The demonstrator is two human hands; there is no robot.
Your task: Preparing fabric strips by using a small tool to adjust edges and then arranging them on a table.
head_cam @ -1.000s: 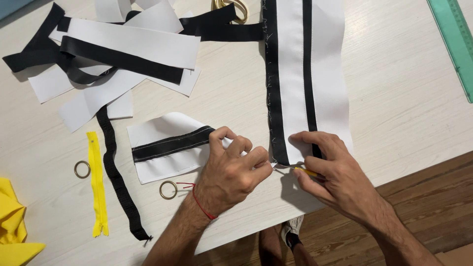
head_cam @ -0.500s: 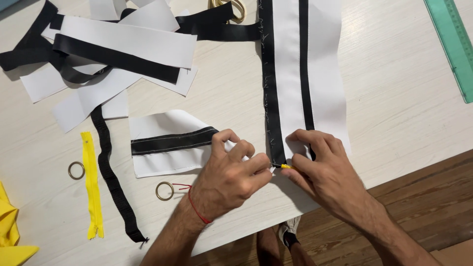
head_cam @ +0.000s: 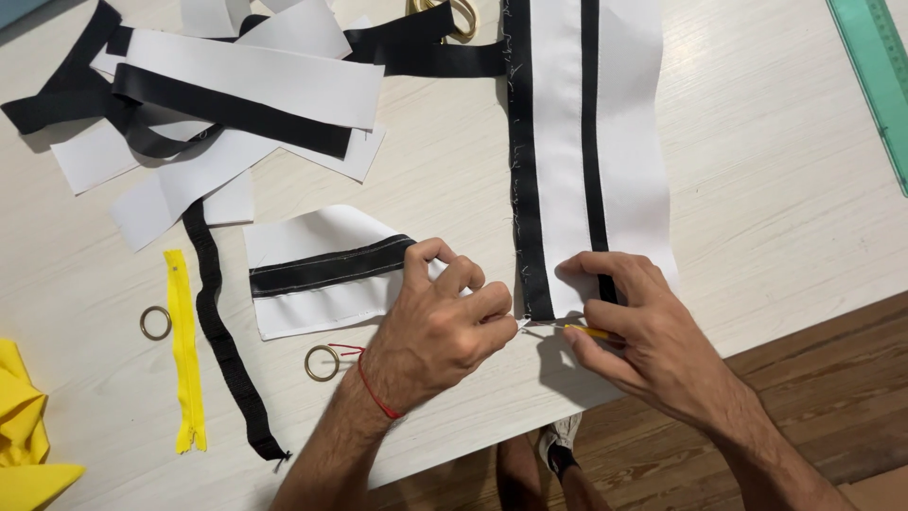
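Observation:
A long white fabric panel with two black stripes (head_cam: 567, 170) lies lengthwise on the pale wooden table (head_cam: 785, 189). My left hand (head_cam: 440, 326) pinches the panel's near left corner, by the frayed edge of the black stripe. My right hand (head_cam: 634, 326) rests on the near end of the panel and grips a thin yellow-handled tool (head_cam: 582, 331), its metal tip pointing at that corner. A red thread bracelet is on my left wrist.
A smaller white piece with a black band (head_cam: 317, 270) lies left of my left hand. Metal rings (head_cam: 322, 362) (head_cam: 155, 323), a yellow zipper (head_cam: 184, 350), a black strip (head_cam: 222, 350), cut white and black strips (head_cam: 227, 95), yellow cloth (head_cam: 24, 426) and a green ruler (head_cam: 875, 66) lie around.
Both hands have drawn closer together at the panel's near corner; the yellow tool's tip now reaches the left fingertips. The view has shifted slightly.

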